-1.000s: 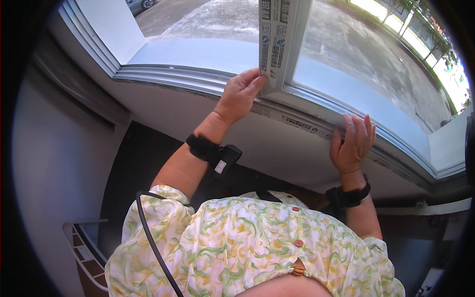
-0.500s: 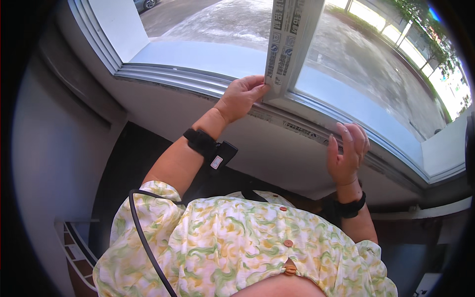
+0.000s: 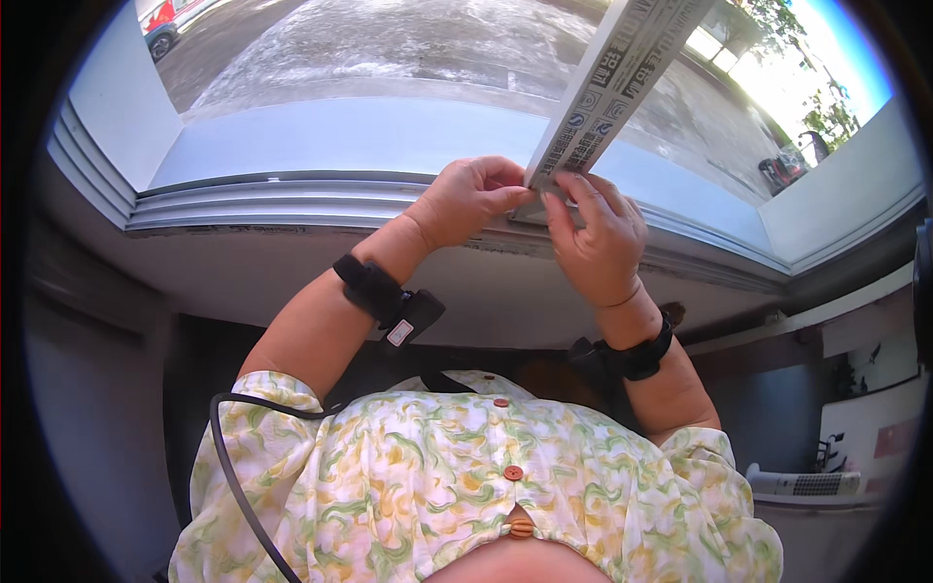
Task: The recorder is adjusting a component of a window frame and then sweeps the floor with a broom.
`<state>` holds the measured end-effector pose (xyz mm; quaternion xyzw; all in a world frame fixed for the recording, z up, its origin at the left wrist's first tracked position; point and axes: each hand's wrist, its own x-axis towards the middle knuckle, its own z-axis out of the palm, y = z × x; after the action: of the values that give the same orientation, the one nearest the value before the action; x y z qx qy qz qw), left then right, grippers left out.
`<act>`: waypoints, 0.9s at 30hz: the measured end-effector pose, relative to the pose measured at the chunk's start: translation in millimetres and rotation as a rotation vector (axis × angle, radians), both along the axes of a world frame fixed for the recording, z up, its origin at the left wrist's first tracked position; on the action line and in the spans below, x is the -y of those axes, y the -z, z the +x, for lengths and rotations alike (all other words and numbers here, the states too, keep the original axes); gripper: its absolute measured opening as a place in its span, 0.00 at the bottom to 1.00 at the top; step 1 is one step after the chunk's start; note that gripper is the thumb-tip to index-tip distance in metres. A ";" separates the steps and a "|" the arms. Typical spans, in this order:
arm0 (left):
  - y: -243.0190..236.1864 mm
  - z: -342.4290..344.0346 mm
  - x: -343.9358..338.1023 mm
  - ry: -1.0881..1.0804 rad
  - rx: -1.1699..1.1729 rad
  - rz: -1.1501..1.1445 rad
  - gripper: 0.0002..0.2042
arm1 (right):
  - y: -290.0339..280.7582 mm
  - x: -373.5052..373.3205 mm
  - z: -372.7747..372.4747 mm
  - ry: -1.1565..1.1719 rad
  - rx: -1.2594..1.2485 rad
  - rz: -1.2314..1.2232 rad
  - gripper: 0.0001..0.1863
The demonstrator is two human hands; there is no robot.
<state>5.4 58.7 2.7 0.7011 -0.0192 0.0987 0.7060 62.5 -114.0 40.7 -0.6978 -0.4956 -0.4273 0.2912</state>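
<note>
An upright window sash, pale grey with dark printing down its frame, stands in the window's metal track. My left hand is closed at its lower left edge, the thumb in front and the other fingertips partly hidden behind. On the other side of the same lower corner, my right hand has its thumb and fingers drawn together against the printed face. Whether anything small lies between those fingertips, I cannot make out. Both hands are almost touching.
Beyond the track lies a pale outer ledge, with paved ground outside. Black straps with small boxes circle both wrists. A black cable loops by my left sleeve. A white slatted appliance stands at lower right.
My right hand has left the track at the right and come to the sash's lower corner. My left hand stays on the sash edge. The view has turned, so the sash looks more slanted.
</note>
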 end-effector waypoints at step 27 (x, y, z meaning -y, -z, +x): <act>14.2 14.7 -2.0 -0.032 0.122 0.187 0.10 | -6.5 -26.4 -20.7 0.330 0.034 -0.149 0.03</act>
<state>20.1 60.6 -11.5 0.7568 -0.0603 0.1503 0.6333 41.9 -87.6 47.2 -0.7819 -0.4097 -0.4432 0.1561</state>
